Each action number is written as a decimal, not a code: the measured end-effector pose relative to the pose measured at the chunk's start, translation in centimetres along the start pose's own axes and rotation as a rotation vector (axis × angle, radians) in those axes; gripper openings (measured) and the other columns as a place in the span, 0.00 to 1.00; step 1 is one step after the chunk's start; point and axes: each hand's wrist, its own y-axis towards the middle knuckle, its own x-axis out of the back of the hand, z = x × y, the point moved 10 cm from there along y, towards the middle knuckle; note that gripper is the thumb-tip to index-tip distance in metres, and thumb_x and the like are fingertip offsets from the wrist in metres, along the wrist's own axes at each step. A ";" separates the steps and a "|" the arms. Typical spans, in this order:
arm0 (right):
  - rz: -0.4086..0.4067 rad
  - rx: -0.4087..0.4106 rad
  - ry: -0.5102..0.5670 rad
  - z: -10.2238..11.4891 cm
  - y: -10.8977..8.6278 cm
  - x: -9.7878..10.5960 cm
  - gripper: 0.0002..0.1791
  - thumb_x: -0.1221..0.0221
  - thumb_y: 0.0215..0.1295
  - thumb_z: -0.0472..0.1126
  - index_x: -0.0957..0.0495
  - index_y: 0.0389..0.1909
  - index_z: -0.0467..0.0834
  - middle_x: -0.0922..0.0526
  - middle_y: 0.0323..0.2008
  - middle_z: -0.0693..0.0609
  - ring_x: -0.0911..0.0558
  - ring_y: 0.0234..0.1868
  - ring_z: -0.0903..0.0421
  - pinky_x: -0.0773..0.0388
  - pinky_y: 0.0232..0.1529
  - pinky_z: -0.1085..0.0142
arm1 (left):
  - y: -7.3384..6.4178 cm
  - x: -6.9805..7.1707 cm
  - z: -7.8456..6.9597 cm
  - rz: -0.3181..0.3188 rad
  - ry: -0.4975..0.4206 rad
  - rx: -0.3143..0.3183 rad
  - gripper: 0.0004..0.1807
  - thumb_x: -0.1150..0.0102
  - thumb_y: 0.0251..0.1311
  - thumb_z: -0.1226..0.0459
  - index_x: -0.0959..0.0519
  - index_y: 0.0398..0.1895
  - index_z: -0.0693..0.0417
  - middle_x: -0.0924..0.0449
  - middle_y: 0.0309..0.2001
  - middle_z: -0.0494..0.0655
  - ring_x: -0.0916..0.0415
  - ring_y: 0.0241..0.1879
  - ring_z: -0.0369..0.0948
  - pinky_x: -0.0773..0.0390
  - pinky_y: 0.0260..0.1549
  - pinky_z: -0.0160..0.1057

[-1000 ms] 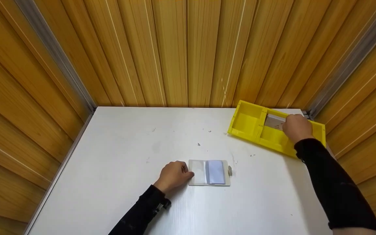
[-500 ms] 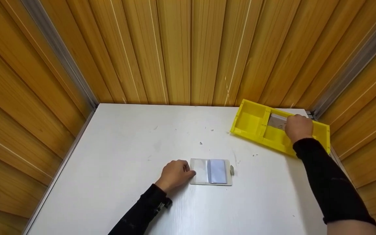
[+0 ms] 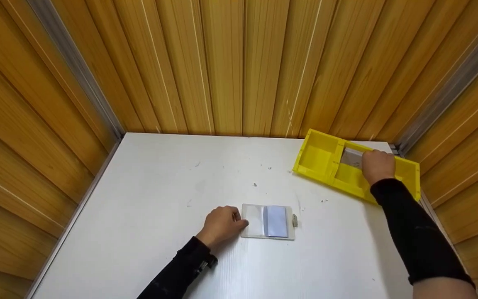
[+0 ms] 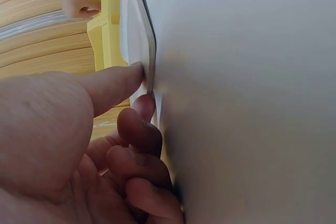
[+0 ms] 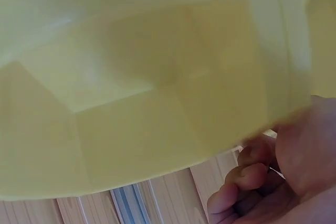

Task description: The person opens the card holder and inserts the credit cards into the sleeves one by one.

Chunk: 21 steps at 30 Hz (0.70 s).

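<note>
An opened card holder (image 3: 255, 220) lies flat on the white table, with clear sleeves, a pale blue sleeve on its right half and a snap tab at its right side. My left hand (image 3: 222, 224) pinches its left edge; in the left wrist view the thumb (image 4: 118, 85) presses one face and a fingertip lies behind the edge. At the back right, my right hand (image 3: 378, 166) grips the far rim of a yellow divided tray (image 3: 315, 155). In the right wrist view its curled fingers (image 5: 252, 174) show beyond the tray's rim, partly hidden.
A pale grey panel (image 3: 352, 158) shows in the tray's middle compartment, left of my right hand. Small dark specks (image 3: 255, 185) dot the table (image 3: 160, 199). Wood-patterned walls (image 3: 222, 66) enclose it at the back and both sides.
The view shifts slightly. Both hands keep their holds, and the card holder and tray stay in place on the table.
</note>
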 end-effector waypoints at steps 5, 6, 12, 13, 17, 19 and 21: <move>0.045 -0.004 -0.028 -0.1 0.4 -0.3 0.08 0.36 0.71 0.29 0.14 0.38 0.24 0.13 0.32 0.28 0.14 0.36 0.29 0.15 0.44 0.33 | 0.1 -0.1 0.1 0.005 -0.008 0.002 0.18 0.26 0.67 0.52 0.20 0.23 0.46 0.28 0.20 0.34 0.31 0.26 0.36 0.32 0.31 0.37; 0.049 -0.009 -0.029 -0.1 0.4 -0.3 0.08 0.36 0.72 0.29 0.14 0.39 0.24 0.13 0.33 0.27 0.14 0.36 0.29 0.15 0.45 0.33 | 0.1 -0.1 0.1 0.004 -0.010 0.001 0.18 0.25 0.67 0.52 0.20 0.23 0.46 0.28 0.20 0.34 0.31 0.26 0.36 0.32 0.31 0.37; 0.031 -0.004 -0.039 0.1 0.9 -0.3 0.09 0.38 0.74 0.28 0.15 0.36 0.25 0.14 0.31 0.28 0.14 0.35 0.29 0.15 0.43 0.33 | 0.0 0.0 0.3 0.003 -0.018 0.005 0.18 0.25 0.67 0.52 0.20 0.22 0.45 0.28 0.20 0.34 0.32 0.25 0.36 0.33 0.30 0.36; 0.024 -0.001 -0.039 0.2 1.0 -0.3 0.09 0.39 0.74 0.28 0.15 0.35 0.25 0.14 0.31 0.29 0.14 0.34 0.29 0.15 0.41 0.34 | 0.0 0.1 0.4 0.003 -0.018 0.007 0.18 0.25 0.67 0.52 0.21 0.22 0.45 0.28 0.20 0.34 0.32 0.25 0.36 0.33 0.30 0.36; 0.009 -0.001 -0.045 0.4 1.3 -0.2 0.10 0.39 0.74 0.28 0.15 0.34 0.25 0.14 0.30 0.29 0.14 0.33 0.30 0.14 0.40 0.36 | 0.0 0.2 0.3 -0.004 -0.020 0.011 0.17 0.25 0.66 0.53 0.20 0.22 0.45 0.28 0.20 0.34 0.31 0.26 0.37 0.32 0.31 0.37; 0.008 -0.005 -0.052 0.3 1.4 -0.2 0.09 0.38 0.74 0.28 0.15 0.36 0.25 0.14 0.31 0.29 0.14 0.34 0.30 0.14 0.41 0.36 | 0.0 0.2 0.3 -0.005 -0.025 0.010 0.17 0.25 0.65 0.53 0.20 0.22 0.46 0.27 0.20 0.35 0.31 0.26 0.37 0.32 0.31 0.37; 0.011 -0.009 -0.060 0.1 1.4 -0.2 0.09 0.38 0.74 0.28 0.14 0.37 0.25 0.14 0.32 0.29 0.14 0.34 0.30 0.14 0.41 0.35 | 0.0 0.1 0.2 -0.004 -0.028 0.011 0.17 0.25 0.65 0.53 0.20 0.23 0.46 0.27 0.20 0.34 0.31 0.26 0.37 0.32 0.31 0.37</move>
